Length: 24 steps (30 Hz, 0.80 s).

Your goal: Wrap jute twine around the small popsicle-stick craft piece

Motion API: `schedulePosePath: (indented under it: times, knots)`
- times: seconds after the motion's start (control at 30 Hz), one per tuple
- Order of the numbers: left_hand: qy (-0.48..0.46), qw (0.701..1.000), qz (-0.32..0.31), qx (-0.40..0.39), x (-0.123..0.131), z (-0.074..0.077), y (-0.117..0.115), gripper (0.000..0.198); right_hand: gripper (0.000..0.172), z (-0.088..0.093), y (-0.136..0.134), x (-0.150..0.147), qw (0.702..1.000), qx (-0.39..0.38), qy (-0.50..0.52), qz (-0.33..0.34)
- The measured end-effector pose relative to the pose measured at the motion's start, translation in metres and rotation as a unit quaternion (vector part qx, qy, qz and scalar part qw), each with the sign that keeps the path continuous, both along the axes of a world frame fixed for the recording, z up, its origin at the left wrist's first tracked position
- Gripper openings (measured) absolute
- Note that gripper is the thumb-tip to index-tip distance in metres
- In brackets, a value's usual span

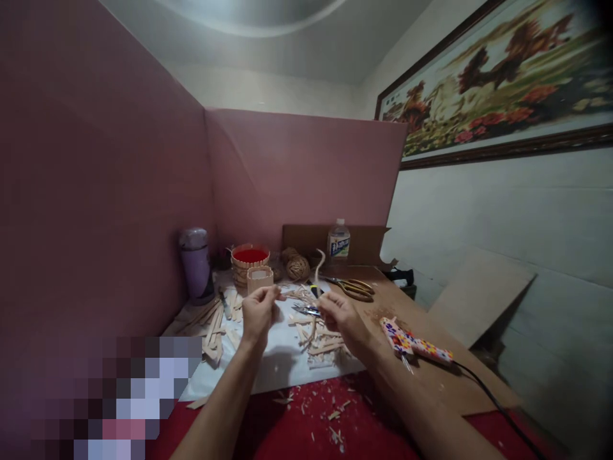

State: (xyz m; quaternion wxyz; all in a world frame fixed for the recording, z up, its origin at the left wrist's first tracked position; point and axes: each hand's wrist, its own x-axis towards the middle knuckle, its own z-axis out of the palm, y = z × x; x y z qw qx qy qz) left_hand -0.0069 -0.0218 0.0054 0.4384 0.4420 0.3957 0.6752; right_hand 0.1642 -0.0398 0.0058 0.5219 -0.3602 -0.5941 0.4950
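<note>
My right hand (339,314) is closed around a strand of pale twine (320,263), whose free end curls up above the fingers. Level with it, to the left, my left hand (260,314) has its fingers pinched together; what they hold is too small to make out. Just behind my left hand stands a small wooden-stick cup (260,278), in front of a larger stick basket with a red inside (250,255). Between my hands, pliers (306,310) lie on white paper (280,367) among wood scraps (328,345).
A purple bottle (196,267) stands at the left. Balls of twine (297,267) and a clear labelled bottle (339,240) are at the back. Gold-handled scissors (357,290) and a patterned glue gun (416,345) with a black cord lie at the right.
</note>
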Motion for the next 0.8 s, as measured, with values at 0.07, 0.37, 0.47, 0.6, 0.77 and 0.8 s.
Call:
schedulePosePath:
  times: [0.07,0.37,0.47,0.6,0.77,0.8]
  knots:
    - [0.055,0.997,-0.043,0.023,0.012,0.0,-0.007,0.029,0.023,-0.002,0.004,-0.003,0.996,0.049,-0.077,-0.012]
    - [0.154,0.979,-0.131,-0.001,0.023,-0.009,-0.007,0.025,0.022,-0.013,0.023,-0.011,0.96,0.145,-0.238,-0.016]
    - [0.151,0.981,-0.117,-0.028,0.021,-0.009,-0.006,0.026,0.02,-0.015,0.025,-0.012,0.952,0.143,-0.271,-0.02]
    - [0.136,0.982,-0.114,-0.057,0.02,-0.01,-0.004,0.026,0.02,-0.015,0.025,-0.013,0.951,0.133,-0.278,-0.007]
    - [0.179,0.976,-0.111,-0.051,0.019,-0.016,0.002,0.024,0.022,-0.014,0.023,-0.011,0.96,0.102,-0.261,0.007]
    - [0.186,0.976,-0.106,-0.05,0.019,-0.017,0.003,0.023,0.023,-0.013,0.022,-0.01,0.962,0.089,-0.256,0.015]
